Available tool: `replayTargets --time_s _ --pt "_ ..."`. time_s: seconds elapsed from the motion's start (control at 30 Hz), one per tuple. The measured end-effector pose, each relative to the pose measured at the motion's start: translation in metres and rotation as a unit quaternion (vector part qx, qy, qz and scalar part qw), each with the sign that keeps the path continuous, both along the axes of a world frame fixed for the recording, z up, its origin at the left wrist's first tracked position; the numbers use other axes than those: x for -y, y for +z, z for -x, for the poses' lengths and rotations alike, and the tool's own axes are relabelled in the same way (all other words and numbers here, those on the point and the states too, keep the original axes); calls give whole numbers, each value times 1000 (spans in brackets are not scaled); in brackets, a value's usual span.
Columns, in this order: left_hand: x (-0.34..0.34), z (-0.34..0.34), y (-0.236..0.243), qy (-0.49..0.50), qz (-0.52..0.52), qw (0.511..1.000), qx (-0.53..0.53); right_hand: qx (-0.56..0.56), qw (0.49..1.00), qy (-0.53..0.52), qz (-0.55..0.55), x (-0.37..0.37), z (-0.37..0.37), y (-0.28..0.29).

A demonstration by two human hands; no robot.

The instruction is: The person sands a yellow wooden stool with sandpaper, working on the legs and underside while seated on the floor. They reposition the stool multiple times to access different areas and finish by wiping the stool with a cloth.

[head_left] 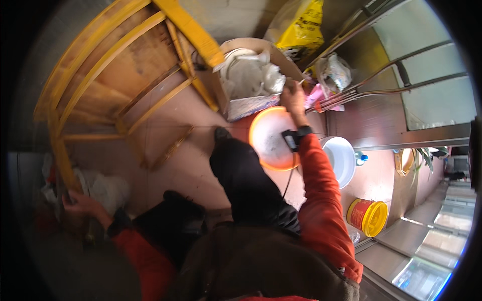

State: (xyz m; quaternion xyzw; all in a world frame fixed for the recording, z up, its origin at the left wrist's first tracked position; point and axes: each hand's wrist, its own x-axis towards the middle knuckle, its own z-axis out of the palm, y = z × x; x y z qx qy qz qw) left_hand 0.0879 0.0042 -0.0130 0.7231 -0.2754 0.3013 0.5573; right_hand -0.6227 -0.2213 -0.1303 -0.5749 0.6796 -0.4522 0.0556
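Note:
My right hand (293, 99) is closed at the right-hand corner of a cardboard box (292, 61), its fingers on the rim. White plastic-wrapped things (248, 75) fill that box. Below my right wrist stands an orange-rimmed basin (271, 138) with a pale inside. At the far left, in dim light, my left hand (83, 205) is curled against the lower end of a yellow wooden chair frame (61, 155), which seems tipped over. Its fingertips are hard to make out. A pale plastic bag (108, 188) lies beside this hand.
A white bucket (340, 160) and a yellow bucket (369, 216) lie right of my right arm. Metal pipes (376, 93) run along the right side. A yellow plastic bag (301, 27) stands behind the box. A loose wooden piece (173, 145) lies on the tiled floor.

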Motion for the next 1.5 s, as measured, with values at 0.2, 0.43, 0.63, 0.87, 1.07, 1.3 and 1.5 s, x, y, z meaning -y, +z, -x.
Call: replayTargets --time_s 0.2,0.43,0.63,0.87,1.07,1.3,1.5 --pt "-7 -15 -4 4 -27 997 70 -314 946 56 -48 32 -25 -67" --pt "-3 -4 7 -27 3 999 -35 -299 939 22 -169 22 -35 -59" --pt "-4 10 15 -41 17 993 -112 -135 989 25 -55 -13 -61 -32" --pt "-7 -6 -4 -41 1 978 -206 -63 995 81 4 -58 -96 77" --pt "0 -54 -23 -105 -2 969 -225 -126 944 161 258 -62 -163 236" --pt "-14 -57 -9 -388 28 875 -290 -298 908 169 242 -3 -232 299" --pt "-24 -11 34 -440 134 651 -604 -259 904 281 195 29 -309 293"
